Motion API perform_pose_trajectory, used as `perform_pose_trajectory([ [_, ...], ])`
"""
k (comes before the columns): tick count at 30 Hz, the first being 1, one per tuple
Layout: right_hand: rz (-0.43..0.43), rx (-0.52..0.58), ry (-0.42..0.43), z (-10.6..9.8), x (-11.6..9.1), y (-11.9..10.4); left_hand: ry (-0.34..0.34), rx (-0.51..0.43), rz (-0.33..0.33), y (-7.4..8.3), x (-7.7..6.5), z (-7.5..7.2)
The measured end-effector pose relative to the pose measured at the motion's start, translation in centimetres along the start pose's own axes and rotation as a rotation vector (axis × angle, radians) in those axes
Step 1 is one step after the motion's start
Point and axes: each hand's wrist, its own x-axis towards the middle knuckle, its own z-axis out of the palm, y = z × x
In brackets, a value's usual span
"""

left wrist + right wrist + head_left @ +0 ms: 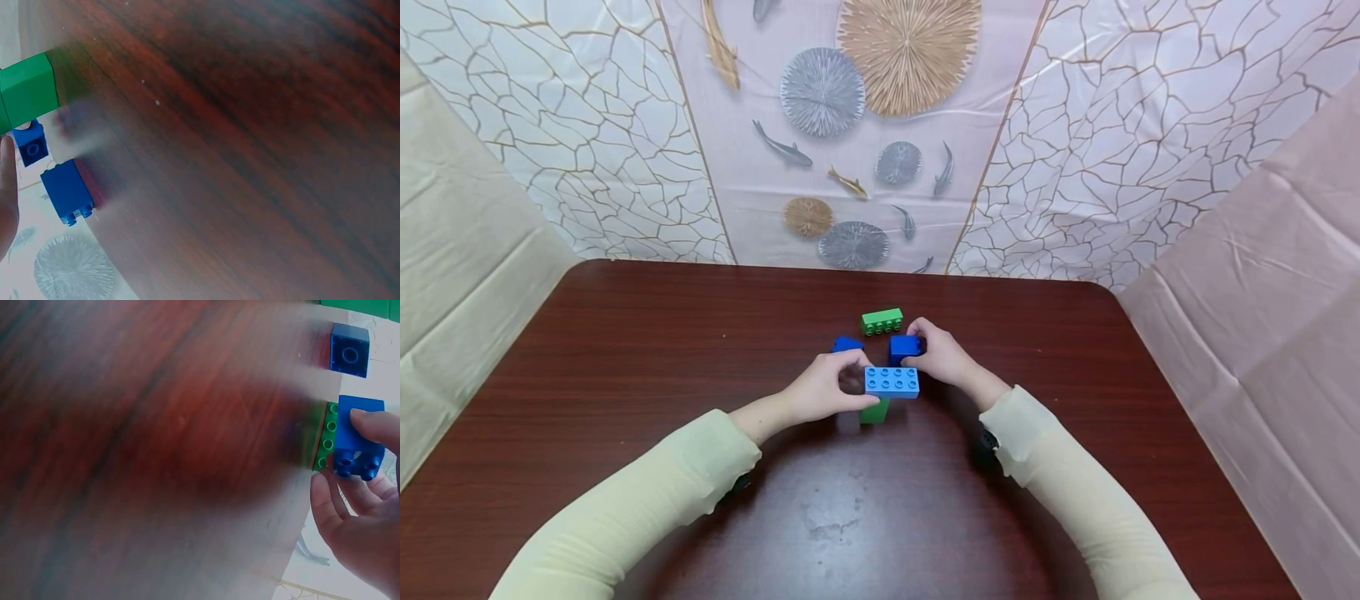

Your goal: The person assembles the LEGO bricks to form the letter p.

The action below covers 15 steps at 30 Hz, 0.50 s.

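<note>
My left hand (823, 387) pinches a light blue toy building brick (891, 382) by its left end, its two rows of studs facing up. Below it shows a green brick (874, 412), also seen in the left wrist view (28, 90); whether the two are joined is hidden. My right hand (946, 358) grips a dark blue brick (904, 349) between thumb and fingers. In the right wrist view that dark blue brick (360, 428) has its studs turned toward the fingers. A second dark blue brick (847, 343) lies on its side just beyond the left hand.
Another green brick (882, 322) lies on its side farther back, studs facing me. All this is on a dark brown wooden table (625, 358). A patterned cloth (850, 167) hangs behind its far edge, with pale cloth walls (1247, 250) on both sides.
</note>
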Motion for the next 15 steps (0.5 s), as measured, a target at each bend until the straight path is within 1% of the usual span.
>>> perform_pose_trajectory([
  [5, -0.009, 0.082, 0.026, -0.3, -0.2, 0.1, -0.001, -0.007, 0.003, 0.0, 0.0, 0.0],
  [11, -0.022, 0.176, 0.063, -0.8, -0.8, -0.4, -0.003, -0.003, -0.001, 0.0, 0.0, 0.0],
  [15, -0.023, 0.205, 0.081, -1.1, -1.0, -0.6, 0.002, 0.001, 0.005, 0.1, 0.0, 0.0],
])
